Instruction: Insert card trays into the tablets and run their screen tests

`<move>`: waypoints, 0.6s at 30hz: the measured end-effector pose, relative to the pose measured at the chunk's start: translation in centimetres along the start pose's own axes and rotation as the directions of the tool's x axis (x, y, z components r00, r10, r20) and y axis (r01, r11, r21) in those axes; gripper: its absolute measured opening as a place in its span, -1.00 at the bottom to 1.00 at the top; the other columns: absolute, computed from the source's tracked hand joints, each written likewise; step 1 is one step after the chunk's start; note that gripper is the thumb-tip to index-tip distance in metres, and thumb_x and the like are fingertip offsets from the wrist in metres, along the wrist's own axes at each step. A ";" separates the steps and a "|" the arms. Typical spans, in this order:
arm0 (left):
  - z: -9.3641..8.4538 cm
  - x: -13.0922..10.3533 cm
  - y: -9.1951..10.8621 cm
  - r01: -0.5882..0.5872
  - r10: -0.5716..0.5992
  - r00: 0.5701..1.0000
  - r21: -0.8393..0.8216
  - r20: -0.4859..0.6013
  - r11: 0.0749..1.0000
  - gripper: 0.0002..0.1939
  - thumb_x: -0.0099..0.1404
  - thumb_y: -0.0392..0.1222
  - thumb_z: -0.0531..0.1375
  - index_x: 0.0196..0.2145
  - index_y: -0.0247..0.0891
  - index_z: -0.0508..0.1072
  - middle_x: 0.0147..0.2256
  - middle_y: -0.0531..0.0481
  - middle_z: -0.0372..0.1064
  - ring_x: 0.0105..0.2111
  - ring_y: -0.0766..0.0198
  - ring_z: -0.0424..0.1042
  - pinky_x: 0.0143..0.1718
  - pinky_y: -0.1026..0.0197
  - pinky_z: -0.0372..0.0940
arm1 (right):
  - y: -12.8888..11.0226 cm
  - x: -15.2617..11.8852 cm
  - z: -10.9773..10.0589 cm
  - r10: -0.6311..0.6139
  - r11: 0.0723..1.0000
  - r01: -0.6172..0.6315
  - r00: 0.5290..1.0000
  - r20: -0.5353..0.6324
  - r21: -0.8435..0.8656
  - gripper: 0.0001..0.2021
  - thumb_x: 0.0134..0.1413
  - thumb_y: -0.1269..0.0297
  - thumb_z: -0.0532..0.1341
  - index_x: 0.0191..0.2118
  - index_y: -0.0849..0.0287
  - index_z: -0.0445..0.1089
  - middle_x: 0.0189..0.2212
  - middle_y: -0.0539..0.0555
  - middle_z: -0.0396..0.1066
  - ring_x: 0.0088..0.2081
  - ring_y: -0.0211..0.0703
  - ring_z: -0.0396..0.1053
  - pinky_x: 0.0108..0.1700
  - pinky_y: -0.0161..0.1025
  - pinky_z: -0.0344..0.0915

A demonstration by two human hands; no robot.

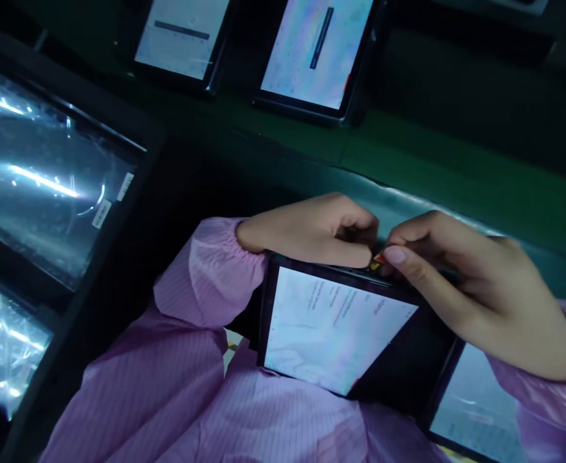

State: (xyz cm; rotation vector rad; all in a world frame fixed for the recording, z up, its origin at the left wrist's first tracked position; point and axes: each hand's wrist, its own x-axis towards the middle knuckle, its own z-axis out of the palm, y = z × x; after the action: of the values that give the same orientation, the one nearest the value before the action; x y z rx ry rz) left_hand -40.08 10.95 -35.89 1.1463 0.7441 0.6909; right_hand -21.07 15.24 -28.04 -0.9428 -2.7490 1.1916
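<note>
A tablet (pixel 331 321) with its screen lit, showing a page headed "Internet", lies tilted close against my body. At its far long edge my left hand (pixel 316 231) is closed, the fingers curled and the thumb lying along the rim. What its fingers hold, if anything, is hidden. My right hand (pixel 476 283) pinches a small piece with red and yellow on it (pixel 376 262) between thumb and forefinger. This piece sits right by my left thumb tip, at the tablet's edge; its exact kind is too small to tell.
Another lit tablet (pixel 476 399) lies under my right forearm. Two more lit tablets, one at the back left (pixel 181 38) and one at the back middle (pixel 316 51), rest on the green mat (pixel 456 154). Dark trays at left hold plastic-wrapped panels (pixel 36 173).
</note>
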 end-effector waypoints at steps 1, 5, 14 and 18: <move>-0.1 -0.9 -0.2 0.026 -0.027 0.998 -0.015 -0.056 1.000 -0.88 0.17 -0.34 0.17 -0.52 -0.29 0.40 -0.56 0.10 0.31 -0.56 0.43 0.30 -0.59 0.37 0.14 | -0.2 0.5 0.4 -0.017 1.000 0.016 1.000 0.017 0.025 -0.89 0.29 0.29 0.11 -0.29 0.14 0.28 -0.65 -0.14 0.30 -0.70 -0.46 0.18 -0.65 -0.47 0.08; 0.4 -4.2 -1.2 0.046 -0.091 0.942 -0.144 -0.324 0.989 -0.89 0.24 -0.26 0.20 -0.44 -0.30 0.41 -0.50 0.08 0.39 -0.49 0.43 0.38 -0.49 0.40 0.26 | -0.8 2.0 2.2 -0.016 0.990 0.003 0.996 0.092 0.139 -0.87 0.29 0.26 0.11 -0.30 0.14 0.30 -0.62 -0.11 0.31 -0.70 -0.44 0.15 -0.67 -0.43 0.05; 2.8 -5.5 -2.9 -0.118 -0.148 0.758 -0.357 -0.636 0.927 -0.81 0.27 -0.26 0.15 -0.51 -0.29 0.35 -0.54 0.12 0.35 -0.57 0.47 0.34 -0.55 0.42 0.22 | -1.1 3.8 3.6 -0.022 0.990 0.000 0.988 0.154 0.144 -0.85 0.27 0.23 0.13 -0.31 0.15 0.33 -0.62 -0.10 0.30 -0.67 -0.42 0.17 -0.65 -0.42 0.05; 2.5 -5.4 -3.2 -0.134 -0.122 0.765 -0.342 -0.632 0.930 -0.82 0.24 -0.29 0.17 -0.52 -0.31 0.36 -0.55 0.12 0.34 -0.56 0.48 0.32 -0.56 0.43 0.20 | -0.6 4.0 3.8 -0.080 0.989 0.057 0.982 0.169 0.139 -0.89 0.26 0.34 0.12 -0.31 0.17 0.33 -0.65 -0.14 0.21 -0.68 -0.46 0.09 -0.64 -0.44 0.02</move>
State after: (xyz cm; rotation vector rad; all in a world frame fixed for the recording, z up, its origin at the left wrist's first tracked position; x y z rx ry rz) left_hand -40.83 4.44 -37.49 0.5395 1.1317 1.2084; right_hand -25.49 14.48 -31.25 -0.7583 -2.7605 1.4916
